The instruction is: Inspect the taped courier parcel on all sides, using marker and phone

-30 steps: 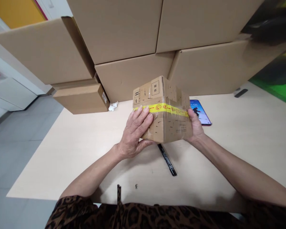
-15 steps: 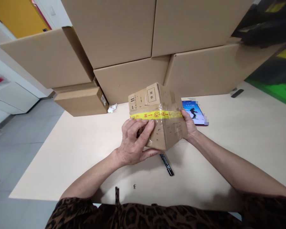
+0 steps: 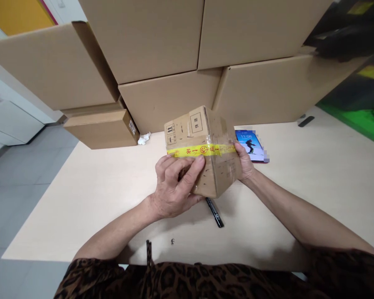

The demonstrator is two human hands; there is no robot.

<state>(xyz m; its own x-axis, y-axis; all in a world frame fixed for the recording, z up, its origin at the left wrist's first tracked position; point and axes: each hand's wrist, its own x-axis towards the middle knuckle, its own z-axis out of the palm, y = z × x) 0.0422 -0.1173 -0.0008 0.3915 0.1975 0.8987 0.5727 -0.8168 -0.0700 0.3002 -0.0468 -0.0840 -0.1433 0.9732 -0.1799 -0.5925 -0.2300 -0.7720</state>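
Left hand [image 3: 172,187], right hand [image 3: 245,164] hold box [image 3: 214,137] — seemingly aloft.

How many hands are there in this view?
2. The left hand touches the taped box's left side; the right hand holds its right side. The box partly hides the right hand.

Carton [image 3: 220,170] tilted between left grip [image 3: 174,187] and right grip [image 3: 244,162], yellow tape [image 3: 191,150] across — black pen [image 3: 215,212], phone [image 3: 251,146] on table [image 3: 96,199]

A pale table [image 3: 81,199] bears a phone [image 3: 252,146], black marker [image 3: 215,212] and crumpled scrap [image 3: 143,138]. Cardboard boxes [image 3: 171,101] line its back.
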